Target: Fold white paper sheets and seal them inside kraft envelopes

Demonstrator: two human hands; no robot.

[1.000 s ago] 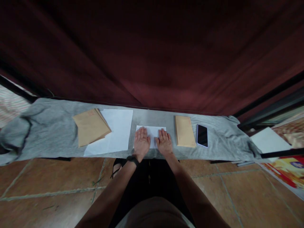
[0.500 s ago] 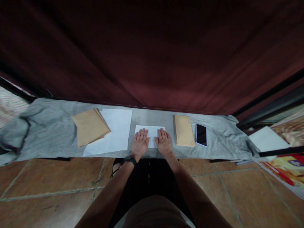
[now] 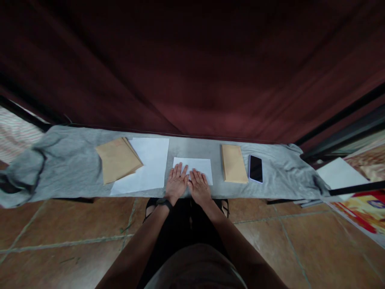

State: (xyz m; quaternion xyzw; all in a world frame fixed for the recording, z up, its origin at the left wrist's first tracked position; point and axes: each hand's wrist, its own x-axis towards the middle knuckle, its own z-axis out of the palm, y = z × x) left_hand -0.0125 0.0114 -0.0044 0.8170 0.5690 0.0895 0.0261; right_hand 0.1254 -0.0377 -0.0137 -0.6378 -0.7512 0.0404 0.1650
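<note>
A small white sheet of paper point(image 3: 197, 162), seemingly folded, lies flat on the grey cloth in front of me. My left hand point(image 3: 177, 181) rests flat on its left part, fingers spread. Close beside it, my right hand point(image 3: 199, 187) lies flat on the middle of the paper, fingers stretched out; the two hands nearly touch at the thumbs. The paper's right end shows bare. To the left are larger white sheets point(image 3: 155, 162), partly covered by a fanned stack of brown envelopes point(image 3: 120, 160). On the right sits a neater stack of brown envelopes point(image 3: 235, 164).
A phone point(image 3: 256, 168) with a dark screen lies right of the envelopes. Grey cloth point(image 3: 72, 160) covers the narrow bench, bunched at its left end. A dark red curtain point(image 3: 192, 96) hangs behind. At far right are a black bar and a white board point(image 3: 339, 176).
My right hand has slid left across the paper, from its right end to the middle, close to my left hand. My left hand stays at the left part.
</note>
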